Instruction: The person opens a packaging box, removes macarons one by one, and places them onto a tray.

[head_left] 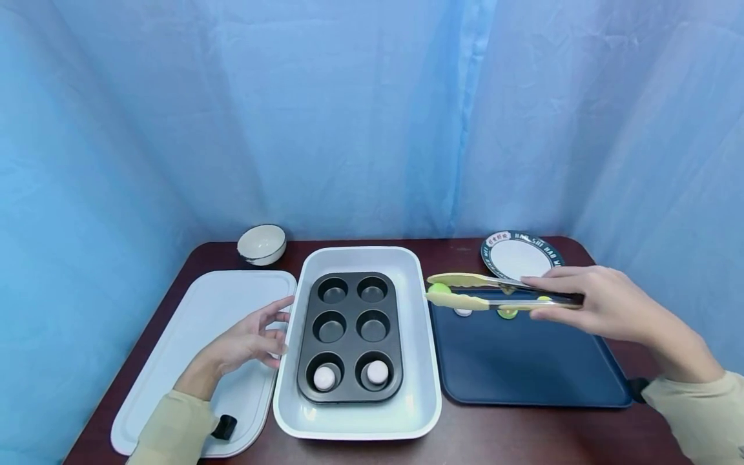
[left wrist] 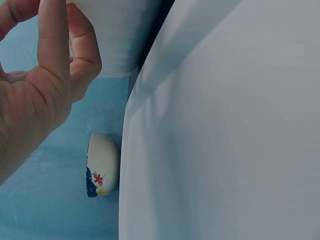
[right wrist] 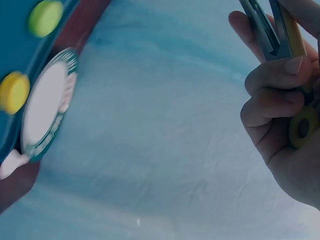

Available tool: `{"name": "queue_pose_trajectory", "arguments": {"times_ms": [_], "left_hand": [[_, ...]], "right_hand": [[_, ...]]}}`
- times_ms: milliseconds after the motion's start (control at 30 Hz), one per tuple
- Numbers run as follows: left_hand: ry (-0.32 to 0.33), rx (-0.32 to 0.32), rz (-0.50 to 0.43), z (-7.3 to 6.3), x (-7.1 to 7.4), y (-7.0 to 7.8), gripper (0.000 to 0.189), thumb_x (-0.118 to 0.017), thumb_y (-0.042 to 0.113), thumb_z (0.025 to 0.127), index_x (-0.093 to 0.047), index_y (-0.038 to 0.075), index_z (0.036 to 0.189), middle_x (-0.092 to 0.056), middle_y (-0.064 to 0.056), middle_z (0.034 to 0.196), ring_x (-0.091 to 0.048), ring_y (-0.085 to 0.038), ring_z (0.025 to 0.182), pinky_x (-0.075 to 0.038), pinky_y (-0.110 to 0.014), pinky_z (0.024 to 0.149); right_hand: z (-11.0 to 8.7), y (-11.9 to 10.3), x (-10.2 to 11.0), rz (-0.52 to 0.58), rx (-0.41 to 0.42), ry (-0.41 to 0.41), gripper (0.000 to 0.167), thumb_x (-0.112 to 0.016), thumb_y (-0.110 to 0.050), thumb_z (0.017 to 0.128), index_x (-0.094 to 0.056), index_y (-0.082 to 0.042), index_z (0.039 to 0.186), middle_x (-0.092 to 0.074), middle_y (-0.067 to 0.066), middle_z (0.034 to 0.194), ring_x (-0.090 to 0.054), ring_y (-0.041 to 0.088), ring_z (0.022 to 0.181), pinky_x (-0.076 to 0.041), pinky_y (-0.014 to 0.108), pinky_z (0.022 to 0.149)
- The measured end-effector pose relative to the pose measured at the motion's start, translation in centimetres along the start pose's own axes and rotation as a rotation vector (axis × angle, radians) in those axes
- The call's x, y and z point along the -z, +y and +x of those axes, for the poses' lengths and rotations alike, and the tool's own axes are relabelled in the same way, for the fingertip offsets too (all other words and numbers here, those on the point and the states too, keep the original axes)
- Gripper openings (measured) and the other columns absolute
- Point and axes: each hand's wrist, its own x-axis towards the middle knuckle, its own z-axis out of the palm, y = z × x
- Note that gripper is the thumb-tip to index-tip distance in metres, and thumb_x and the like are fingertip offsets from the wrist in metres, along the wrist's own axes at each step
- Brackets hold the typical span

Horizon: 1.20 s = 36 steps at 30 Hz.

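Observation:
My right hand (head_left: 610,303) grips the dark handles of a pair of tongs (head_left: 473,303) with yellow scalloped tips. Between the tips is a bright green round piece (head_left: 440,288), over the right rim of the white basin (head_left: 427,361). My left hand (head_left: 250,339) holds nothing, its fingers loosely bent at the basin's left rim. A dark muffin tin (head_left: 351,345) lies in the basin. Each of its two nearest cups contains a white round piece (head_left: 324,378); the other cups have none. In the right wrist view, fingers curl round the tong handles (right wrist: 287,30).
A dark blue tray (head_left: 523,368) at the right carries several small round pieces, including a yellow one (right wrist: 14,93) and a green one (right wrist: 45,18). Behind it leans a patterned-rim plate (head_left: 520,258). A white board (head_left: 186,349) lies at the left, with a bowl (head_left: 261,245) behind.

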Motion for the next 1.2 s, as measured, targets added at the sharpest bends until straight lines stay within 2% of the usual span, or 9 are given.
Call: {"name": "queue_pose_trajectory", "arguments": {"times_ms": [100, 167, 233, 333, 500, 733, 1033, 1200], "left_hand": [[0.000, 0.001, -0.001, 0.0, 0.0, 0.0, 0.095, -0.075, 0.000, 0.083, -0.025, 0.017, 0.161, -0.039, -0.026, 0.140, -0.067, -0.028, 0.091, -0.061, -0.054, 0.073], [0.001, 0.001, 0.000, 0.0, 0.0, 0.0, 0.095, -0.075, 0.000, 0.083, -0.025, 0.017, 0.161, -0.040, -0.026, 0.139, -0.068, -0.028, 0.091, -0.061, -0.054, 0.073], [0.003, 0.003, 0.000, 0.0, -0.1, 0.0, 0.094, -0.075, 0.000, 0.083, -0.025, 0.017, 0.161, -0.040, -0.026, 0.139, -0.067, -0.029, 0.092, -0.061, -0.054, 0.073], [0.006, 0.010, -0.002, 0.1, -0.1, -0.1, 0.094, -0.075, 0.000, 0.083, -0.025, 0.017, 0.161, -0.039, -0.026, 0.140, -0.067, -0.029, 0.093, -0.061, -0.054, 0.073], [0.016, 0.025, 0.000, 0.1, -0.2, 0.0, 0.095, -0.076, 0.001, 0.082, -0.026, 0.018, 0.161, -0.039, -0.025, 0.140, -0.066, -0.028, 0.092, -0.062, -0.053, 0.073], [0.019, 0.023, 0.004, 0.1, -0.2, 0.1, 0.095, -0.076, 0.001, 0.082, -0.025, 0.018, 0.161, -0.039, -0.023, 0.139, -0.065, -0.028, 0.091, -0.061, -0.053, 0.073], [0.021, 0.027, 0.003, 0.0, -0.2, 0.2, 0.096, -0.075, -0.001, 0.082, -0.025, 0.018, 0.161, -0.039, -0.023, 0.139, -0.066, -0.027, 0.090, -0.062, -0.053, 0.073], [0.017, 0.024, -0.002, -0.1, -0.2, 0.3, 0.095, -0.075, -0.001, 0.082, -0.025, 0.017, 0.161, -0.039, -0.024, 0.138, -0.065, -0.025, 0.089, -0.062, -0.052, 0.072]], "right_hand": [[-1.9, 0.6, -0.3, 0.000, -0.051, 0.004, 0.053, -0.090, -0.029, 0.075, -0.074, -0.023, 0.126, -0.071, 0.012, 0.120, -0.061, 0.000, 0.066, -0.035, 0.021, 0.048], [-3.0, 1.1, -0.7, -0.013, -0.074, 0.004, 0.053, -0.090, -0.030, 0.075, -0.075, -0.023, 0.124, -0.071, 0.013, 0.118, -0.061, -0.001, 0.065, -0.035, 0.020, 0.047], [-4.2, 1.5, -1.3, -0.023, -0.088, -0.003, 0.052, -0.090, -0.031, 0.074, -0.075, -0.023, 0.124, -0.071, 0.013, 0.117, -0.050, -0.007, 0.055, -0.035, 0.020, 0.047], [-5.7, 2.1, -2.3, -0.056, -0.096, -0.008, 0.051, -0.090, -0.034, 0.073, -0.076, -0.021, 0.121, -0.072, 0.005, 0.110, -0.040, -0.009, 0.051, -0.035, 0.019, 0.046], [-7.5, 2.9, -3.8, -0.071, -0.102, -0.018, 0.051, -0.091, -0.036, 0.072, -0.078, -0.021, 0.118, -0.070, -0.006, 0.101, -0.035, -0.009, 0.050, -0.030, 0.016, 0.043], [-8.5, 3.5, -4.8, -0.082, -0.107, -0.049, 0.050, -0.090, -0.039, 0.072, -0.078, -0.022, 0.118, -0.072, -0.001, 0.103, -0.036, -0.011, 0.052, -0.030, 0.017, 0.043], [-8.5, 3.6, -5.4, -0.051, -0.116, -0.090, 0.049, -0.087, -0.041, 0.076, -0.077, -0.021, 0.120, -0.072, 0.009, 0.109, -0.042, -0.012, 0.054, -0.037, 0.020, 0.046], [-8.5, 3.7, -5.7, -0.041, -0.106, -0.094, 0.050, -0.088, -0.041, 0.076, -0.077, -0.020, 0.120, -0.072, 0.007, 0.108, -0.042, -0.012, 0.055, -0.036, 0.020, 0.046]]}}
